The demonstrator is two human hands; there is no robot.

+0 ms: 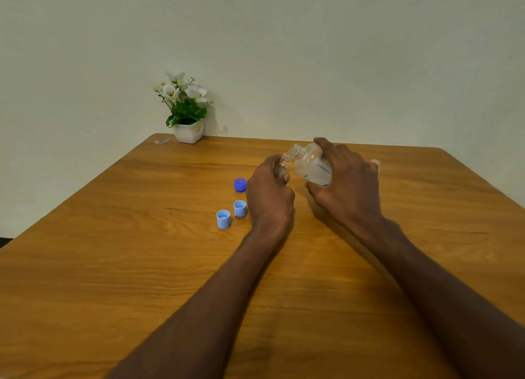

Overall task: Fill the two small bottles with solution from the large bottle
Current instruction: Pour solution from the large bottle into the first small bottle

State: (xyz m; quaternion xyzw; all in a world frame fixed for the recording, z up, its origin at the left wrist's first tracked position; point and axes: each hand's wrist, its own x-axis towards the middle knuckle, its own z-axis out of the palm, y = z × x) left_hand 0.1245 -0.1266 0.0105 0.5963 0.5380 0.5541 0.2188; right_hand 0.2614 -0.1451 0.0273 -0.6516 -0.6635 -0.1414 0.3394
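- Stretching across the view, the wooden bench (142, 265) is carrying everything, and its near edge is running out of sight.
- The right hand (348, 185) is gripping the large bottle (311, 165), fingers curled round its body, tipping its open neck left and slightly upward.
- The left hand (270, 196) is wrapping its fingers round a small bottle (285, 162); only the threaded neck is showing clearly, just beside the large bottle's mouth.
- A second small bottle (375, 162) is peeking out behind the right hand, mostly hidden.
- A potted plant (186, 108) is standing at the far edge.
- A dark blue cap (240, 184) and two light blue caps (223, 219) (240, 208) are lying left of the left hand.
- Liquid flow is too hard to make out.
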